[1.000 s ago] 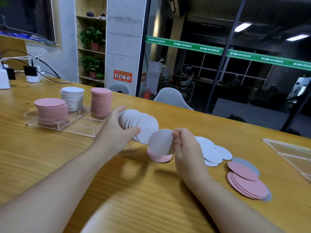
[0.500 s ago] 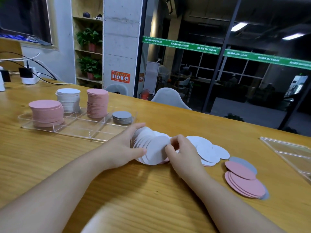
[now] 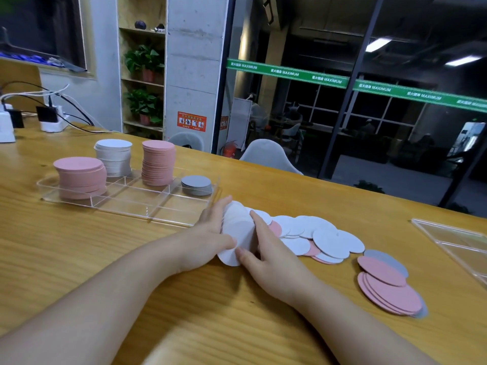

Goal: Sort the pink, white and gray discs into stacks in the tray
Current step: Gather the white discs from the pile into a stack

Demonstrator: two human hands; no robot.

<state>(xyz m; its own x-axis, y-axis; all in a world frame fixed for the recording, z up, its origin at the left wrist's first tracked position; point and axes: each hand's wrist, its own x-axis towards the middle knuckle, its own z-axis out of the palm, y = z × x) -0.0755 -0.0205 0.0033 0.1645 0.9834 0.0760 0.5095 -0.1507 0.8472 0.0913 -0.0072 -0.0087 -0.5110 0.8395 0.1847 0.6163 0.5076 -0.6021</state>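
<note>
A second ago the left hand (image 3: 210,233) held a fan of white discs in the air while the right hand (image 3: 266,248) brought one more to it. Now both hands are down on the tabletop (image 3: 110,259), pressed against either side of the gathered white discs (image 3: 235,227), fingers mostly straight, squaring them into a bundle. The view has also swung, so the whole clear tray (image 3: 126,204) shows toward the far left corner. It carries a wide pink stack (image 3: 80,177), a white stack (image 3: 113,156), a tall pink stack (image 3: 158,165) and a low gray stack (image 3: 196,184).

That suggests the bundle is nearly ready to go to the white stack. Loose white and pink discs (image 3: 324,239) lie just right of the hands, and a pink and gray pile (image 3: 387,283) sits nearer the right edge, so plenty is unsorted.
</note>
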